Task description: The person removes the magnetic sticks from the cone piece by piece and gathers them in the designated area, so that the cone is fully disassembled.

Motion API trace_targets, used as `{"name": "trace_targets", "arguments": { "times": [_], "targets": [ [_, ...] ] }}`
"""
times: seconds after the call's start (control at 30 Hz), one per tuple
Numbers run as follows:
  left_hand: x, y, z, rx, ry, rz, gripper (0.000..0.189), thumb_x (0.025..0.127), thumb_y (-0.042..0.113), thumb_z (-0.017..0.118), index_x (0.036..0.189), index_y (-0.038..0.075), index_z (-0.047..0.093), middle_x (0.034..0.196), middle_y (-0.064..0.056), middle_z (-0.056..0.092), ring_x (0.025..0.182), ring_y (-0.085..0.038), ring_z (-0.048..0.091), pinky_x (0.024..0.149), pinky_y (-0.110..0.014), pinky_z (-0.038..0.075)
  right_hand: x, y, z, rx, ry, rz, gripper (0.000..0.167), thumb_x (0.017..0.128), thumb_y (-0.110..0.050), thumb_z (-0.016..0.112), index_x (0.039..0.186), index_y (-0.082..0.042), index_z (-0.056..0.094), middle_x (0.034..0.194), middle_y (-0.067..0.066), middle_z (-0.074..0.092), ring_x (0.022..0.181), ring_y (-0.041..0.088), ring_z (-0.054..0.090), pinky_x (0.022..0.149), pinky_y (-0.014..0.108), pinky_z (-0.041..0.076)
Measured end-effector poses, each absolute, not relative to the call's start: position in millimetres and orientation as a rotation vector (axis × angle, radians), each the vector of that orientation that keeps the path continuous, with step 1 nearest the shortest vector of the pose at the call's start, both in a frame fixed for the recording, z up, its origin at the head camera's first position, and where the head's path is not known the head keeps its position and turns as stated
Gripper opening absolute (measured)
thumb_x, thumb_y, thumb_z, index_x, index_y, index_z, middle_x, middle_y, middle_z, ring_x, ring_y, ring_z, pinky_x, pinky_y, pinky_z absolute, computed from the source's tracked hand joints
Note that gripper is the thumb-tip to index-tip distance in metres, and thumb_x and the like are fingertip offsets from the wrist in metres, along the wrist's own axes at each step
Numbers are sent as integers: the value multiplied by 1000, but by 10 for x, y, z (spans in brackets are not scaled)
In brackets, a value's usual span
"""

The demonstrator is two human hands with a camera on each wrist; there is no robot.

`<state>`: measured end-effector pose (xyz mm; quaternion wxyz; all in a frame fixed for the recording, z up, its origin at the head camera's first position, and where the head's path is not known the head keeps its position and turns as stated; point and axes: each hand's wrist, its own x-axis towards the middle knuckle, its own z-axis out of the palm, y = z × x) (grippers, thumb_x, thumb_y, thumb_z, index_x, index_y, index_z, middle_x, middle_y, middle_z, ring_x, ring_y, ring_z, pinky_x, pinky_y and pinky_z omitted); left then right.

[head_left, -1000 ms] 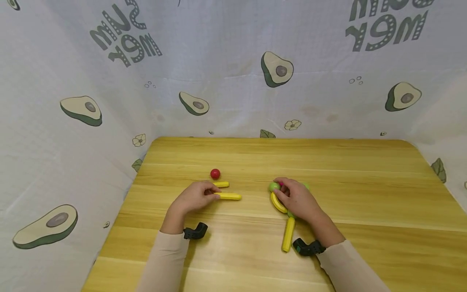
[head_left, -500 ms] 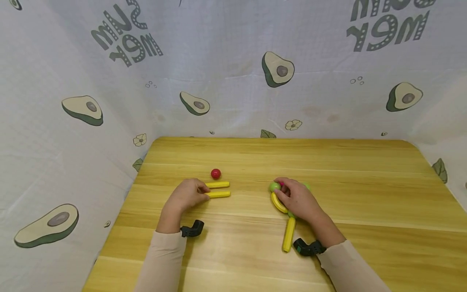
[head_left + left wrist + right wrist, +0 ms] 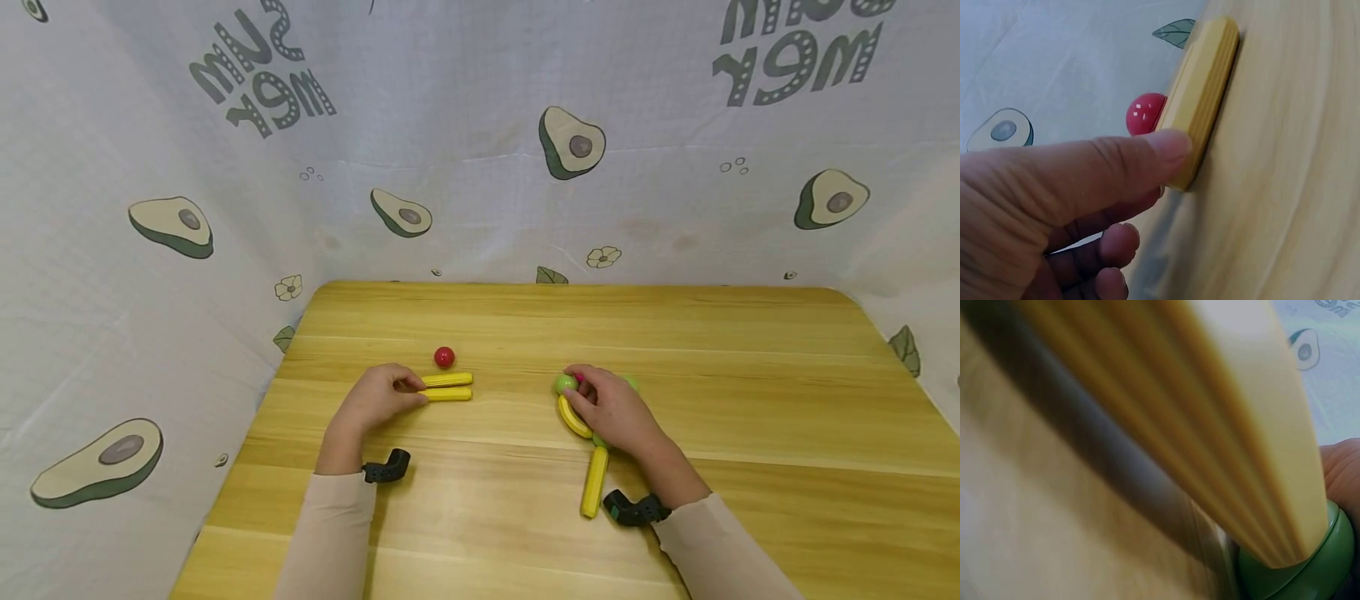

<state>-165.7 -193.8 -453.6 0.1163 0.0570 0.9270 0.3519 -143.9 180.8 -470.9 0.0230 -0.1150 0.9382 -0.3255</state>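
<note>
Thumb and fingers of my left hand (image 3: 375, 398) pinch the left end of a straight yellow ridged rod (image 3: 452, 394). A second yellow rod (image 3: 454, 379) lies just behind it, nearly parallel. In the left wrist view, the thumb (image 3: 1163, 145) is on the pinched rod (image 3: 1204, 81). At the right, my right hand (image 3: 611, 408) grips a joined toy piece by a green ball (image 3: 565, 384), with a bit of pink beside it. A curved yellow rod (image 3: 573, 417) runs from there to another green ball (image 3: 1329, 562), where a straight yellow rod (image 3: 594, 482) points toward me. The hand hides part of this piece.
A red ball (image 3: 444, 357) sits just behind the two left rods. More green (image 3: 632, 383) shows past the right hand. The wooden table (image 3: 480, 533) ends at a white printed cloth (image 3: 480, 167) at the back and sides.
My left hand has moved left and slightly back with the yellow rod, bringing it close alongside the second rod. The right hand and its joined piece have stayed in place.
</note>
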Motion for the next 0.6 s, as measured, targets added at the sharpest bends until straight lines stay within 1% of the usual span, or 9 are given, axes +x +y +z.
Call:
{"name": "trace_targets", "arguments": {
  "times": [0.17, 0.4, 0.6],
  "targets": [
    [-1674, -1961, -4561, 155, 2706, 1073, 11, 87, 24, 82, 96, 17, 79, 103, -2, 72, 86, -17, 59, 78, -31, 49, -1439, 1808, -4707, -356, 2910, -1000, 36, 100, -24, 66, 132, -7, 63, 89, 1, 63, 76, 14, 55, 69, 29, 47],
    [-1673, -1953, -4575, 176, 2733, 1072, 12, 86, 24, 83, 95, 16, 79, 99, -3, 72, 83, -16, 59, 74, -29, 49, -1439, 1807, -4702, -358, 2915, -993, 36, 100, -24, 66, 132, -7, 63, 89, 2, 63, 76, 14, 55, 69, 29, 47],
    [-1673, -1940, -4573, 157, 2724, 1074, 13, 86, 26, 84, 95, 18, 78, 97, -1, 72, 82, -15, 59, 76, -29, 49, -1444, 1805, -4719, -358, 2916, -999, 37, 100, -24, 67, 132, -7, 63, 88, 1, 63, 75, 14, 54, 68, 29, 47]
  ]
}}
